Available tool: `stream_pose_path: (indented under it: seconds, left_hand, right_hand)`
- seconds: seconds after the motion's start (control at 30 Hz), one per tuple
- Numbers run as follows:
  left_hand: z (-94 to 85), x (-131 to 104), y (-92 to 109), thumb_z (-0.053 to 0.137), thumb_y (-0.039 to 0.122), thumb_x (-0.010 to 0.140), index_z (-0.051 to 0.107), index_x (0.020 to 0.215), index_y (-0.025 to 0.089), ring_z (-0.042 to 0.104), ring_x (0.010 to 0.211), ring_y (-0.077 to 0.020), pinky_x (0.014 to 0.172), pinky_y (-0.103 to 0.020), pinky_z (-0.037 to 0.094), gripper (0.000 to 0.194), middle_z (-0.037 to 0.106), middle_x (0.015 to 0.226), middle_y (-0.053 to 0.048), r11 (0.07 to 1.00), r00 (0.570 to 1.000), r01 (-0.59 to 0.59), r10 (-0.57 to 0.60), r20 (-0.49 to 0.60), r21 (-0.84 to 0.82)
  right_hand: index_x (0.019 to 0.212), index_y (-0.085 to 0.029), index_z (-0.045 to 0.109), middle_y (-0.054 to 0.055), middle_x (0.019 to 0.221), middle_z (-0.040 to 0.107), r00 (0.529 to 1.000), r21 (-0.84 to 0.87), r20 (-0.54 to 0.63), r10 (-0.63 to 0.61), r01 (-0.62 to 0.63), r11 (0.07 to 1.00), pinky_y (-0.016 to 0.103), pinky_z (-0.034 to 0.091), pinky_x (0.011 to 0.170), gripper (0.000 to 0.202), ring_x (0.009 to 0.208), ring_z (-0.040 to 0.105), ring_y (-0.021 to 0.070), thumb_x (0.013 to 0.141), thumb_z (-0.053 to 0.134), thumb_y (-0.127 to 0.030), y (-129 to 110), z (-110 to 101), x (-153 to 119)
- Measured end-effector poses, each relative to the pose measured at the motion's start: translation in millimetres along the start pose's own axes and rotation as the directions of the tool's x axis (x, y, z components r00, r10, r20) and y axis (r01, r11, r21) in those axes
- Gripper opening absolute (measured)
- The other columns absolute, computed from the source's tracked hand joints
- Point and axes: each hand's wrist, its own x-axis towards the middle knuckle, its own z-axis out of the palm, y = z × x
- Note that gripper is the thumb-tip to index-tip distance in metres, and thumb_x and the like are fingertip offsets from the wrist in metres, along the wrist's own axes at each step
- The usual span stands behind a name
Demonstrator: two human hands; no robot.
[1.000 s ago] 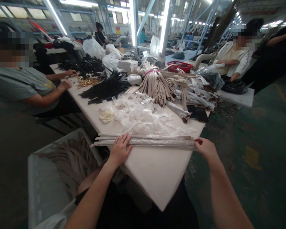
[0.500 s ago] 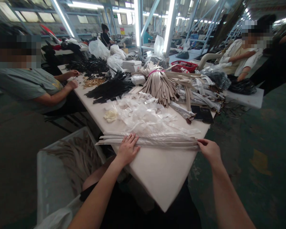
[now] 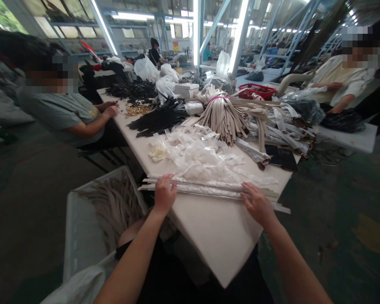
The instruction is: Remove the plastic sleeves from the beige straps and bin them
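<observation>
Long pale strips (image 3: 205, 187), several of them in clear plastic sleeves, lie side by side across the near part of the table. My left hand (image 3: 165, 195) is curled over them near their left end, fingers and thumb closed about the bundle. Farther right, my right hand (image 3: 256, 203) lies on the strips with fingers stretched out and apart, fingertips touching the sleeves. One strip end sticks out lower right, beyond the right hand. Just behind the strips is a heap of crumpled clear plastic wrappers (image 3: 199, 154).
The white table (image 3: 215, 240) narrows to a near corner. A bin (image 3: 70, 236) of beige strips stands below left. Behind are a tied beige strap bundle (image 3: 223, 114), black straps (image 3: 161, 120), a red basket (image 3: 256, 91) and dark flat pieces (image 3: 280, 157). Co-workers sit left and right.
My right hand has let go of the strips' right end and moved left onto their middle-right part. My left hand has shifted toward the left end and curled. The view has swung left.
</observation>
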Motion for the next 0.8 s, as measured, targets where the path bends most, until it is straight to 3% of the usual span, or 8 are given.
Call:
stream_pose_path:
  seconds: [0.03,0.1,0.17,0.23,0.3,0.43,0.6,0.8]
  left_hand:
    - [-6.3,8.0,-18.3,0.043,0.034,0.095,0.062,0.122,0.016,0.055,0.122,-0.0311,0.110,-0.049,0.036,0.038,0.064,0.125,-0.016,0.992,0.987,0.130,-0.128,-0.097,0.010]
    - [-19.4,23.9,-58.2,0.046,0.037,0.092,0.063,0.117,0.014,0.056,0.116,-0.0335,0.104,-0.049,0.040,0.037,0.065,0.118,-0.018,0.926,0.904,0.377,-0.363,-0.225,0.022]
    - [-28.9,36.1,-93.9,0.051,0.042,0.088,0.066,0.102,0.013,0.061,0.104,-0.0352,0.093,-0.047,0.046,0.036,0.069,0.103,-0.019,0.813,0.801,0.581,-0.577,-0.162,-0.024]
    - [-31.3,42.1,-117.9,0.052,0.047,0.085,0.067,0.088,0.014,0.064,0.090,-0.0328,0.080,-0.041,0.049,0.037,0.070,0.084,-0.015,0.738,0.739,0.668,-0.673,-0.024,-0.099]
    - [-26.3,42.3,-129.9,0.052,0.050,0.083,0.066,0.079,0.015,0.064,0.079,-0.0283,0.070,-0.035,0.048,0.038,0.068,0.072,-0.010,0.721,0.736,0.673,-0.675,0.053,-0.168]
    - [-6.7,36.7,-135.4,0.050,0.050,0.082,0.064,0.074,0.016,0.061,0.071,-0.0235,0.063,-0.029,0.044,0.038,0.067,0.068,-0.007,0.737,0.760,0.644,-0.648,0.056,-0.206]
    - [6.0,40.9,-137.9,0.044,0.041,0.086,0.059,0.075,0.019,0.063,0.080,-0.0276,0.069,-0.033,0.045,0.029,0.068,0.078,-0.011,0.758,0.763,0.637,-0.646,-0.031,-0.139]
    - [-0.1,49.1,-137.7,0.042,0.034,0.089,0.055,0.078,0.022,0.064,0.095,-0.0338,0.081,-0.040,0.047,0.021,0.068,0.087,-0.016,0.772,0.767,0.630,-0.636,-0.088,-0.086]
  right_hand:
    - [0.143,-0.018,0.051,0.011,0.144,0.054,0.997,0.016,0.056,-0.062,0.061,0.998,0.045,0.036,0.113,0.050,0.136,0.046,0.0274,0.097,0.044,-0.038,-13.7,6.6,1.2]
    - [0.149,-0.018,0.043,0.011,0.150,0.047,0.979,0.021,0.145,-0.141,0.139,0.990,0.048,0.031,0.117,0.054,0.142,0.038,0.0276,0.099,0.042,-0.038,-33.8,18.6,1.4]
    - [0.152,-0.019,0.038,0.010,0.154,0.043,0.968,0.001,0.189,-0.163,0.166,0.986,0.052,0.027,0.118,0.056,0.145,0.033,0.0287,0.100,0.042,-0.039,-43.1,28.7,-0.3]
    - [0.153,-0.021,0.037,0.010,0.155,0.041,0.968,-0.022,0.192,-0.158,0.166,0.986,0.054,0.024,0.118,0.057,0.146,0.030,0.0296,0.100,0.042,-0.039,-44.3,36.2,-2.7]
    - [0.154,-0.022,0.036,0.010,0.155,0.040,0.971,-0.037,0.181,-0.155,0.164,0.986,0.055,0.024,0.118,0.058,0.147,0.030,0.0297,0.099,0.043,-0.038,-41.8,40.8,-4.7]
    - [0.154,-0.022,0.036,0.010,0.155,0.040,0.978,-0.050,0.149,-0.145,0.153,0.987,0.053,0.025,0.118,0.058,0.146,0.033,0.0292,0.099,0.043,-0.037,-37.4,42.1,-6.4]
    - [0.149,-0.015,0.044,0.013,0.153,0.043,0.988,-0.074,0.115,-0.100,0.109,0.991,0.052,0.027,0.118,0.054,0.144,0.036,0.0293,0.100,0.040,-0.038,-32.1,37.3,-7.4]
    - [0.139,-0.017,0.056,0.012,0.142,0.056,0.999,-0.071,0.022,-0.028,0.029,0.997,0.053,0.028,0.116,0.047,0.136,0.046,0.0299,0.100,0.039,-0.035,-14.5,29.5,-6.2]
